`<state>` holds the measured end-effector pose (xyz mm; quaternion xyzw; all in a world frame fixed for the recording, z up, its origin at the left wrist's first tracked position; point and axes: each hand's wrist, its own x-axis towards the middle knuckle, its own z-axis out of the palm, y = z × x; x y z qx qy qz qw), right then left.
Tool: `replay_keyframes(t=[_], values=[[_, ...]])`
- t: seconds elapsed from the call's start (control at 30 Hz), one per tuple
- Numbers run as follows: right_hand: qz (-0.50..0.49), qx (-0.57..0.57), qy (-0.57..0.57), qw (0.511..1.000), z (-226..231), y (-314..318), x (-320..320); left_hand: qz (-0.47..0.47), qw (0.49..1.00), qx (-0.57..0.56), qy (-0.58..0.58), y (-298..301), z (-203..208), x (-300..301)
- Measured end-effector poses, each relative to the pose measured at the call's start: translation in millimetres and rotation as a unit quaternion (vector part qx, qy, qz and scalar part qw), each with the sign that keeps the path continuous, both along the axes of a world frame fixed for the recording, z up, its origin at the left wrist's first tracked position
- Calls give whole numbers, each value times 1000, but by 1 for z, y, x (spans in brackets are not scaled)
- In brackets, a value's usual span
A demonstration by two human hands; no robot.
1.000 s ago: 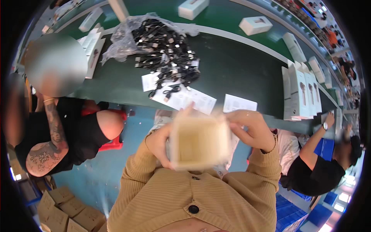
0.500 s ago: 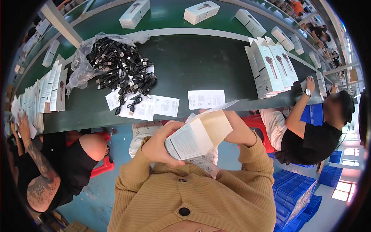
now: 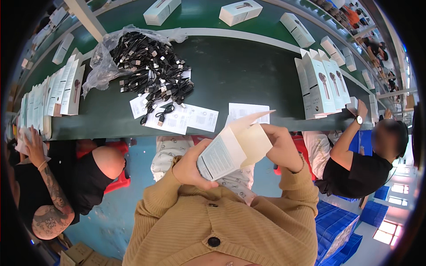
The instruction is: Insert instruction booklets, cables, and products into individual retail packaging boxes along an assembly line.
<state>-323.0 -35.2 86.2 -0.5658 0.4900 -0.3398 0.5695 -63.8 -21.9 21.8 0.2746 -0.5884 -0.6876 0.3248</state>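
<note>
In front of my chest I hold a white cardboard box (image 3: 218, 156) at a tilt. Its top flaps stand up, showing their plain cream inner sides. My left hand (image 3: 191, 167) is closed round the box's lower left side, thumb underneath. My right hand (image 3: 285, 147) bends round the flaps at the upper right, with some fingertips hidden behind the card. Just beyond the box, printed sheets (image 3: 203, 119) lie along the table edge. One bundled black USB cable (image 3: 164, 114) rests on them, beside a large heap of black cables (image 3: 153, 66).
The cables spill from a clear plastic bag (image 3: 96, 73) on the dark table (image 3: 248, 66). Upright boxes stand at the right (image 3: 323, 86) and the left (image 3: 71, 91). More boxes (image 3: 240, 12) lie on the green belt behind. A person sits on each side. Blue crates (image 3: 335, 226) are stacked at lower right.
The view has shifted, so the table things appear farther right and slightly higher. Both hands still hold the box, and its flaps have turned a little. The person at left has moved their hand slightly.
</note>
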Motion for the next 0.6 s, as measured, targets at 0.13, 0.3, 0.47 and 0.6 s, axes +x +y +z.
replay_keyframes(t=[0.13,0.3,0.47,0.6], values=[[46,12,-16,999,8,-5,8,-4,998,-55,-18,-2,-8,1],[93,-96,9,991,-26,-6,11,-12,994,-106,4,-1,-7,4],[-198,-84,33,976,23,-14,-5,24,998,30,43,11,-31,20],[-267,-334,-35,903,71,-14,-21,81,983,83,142,19,-39,14]])
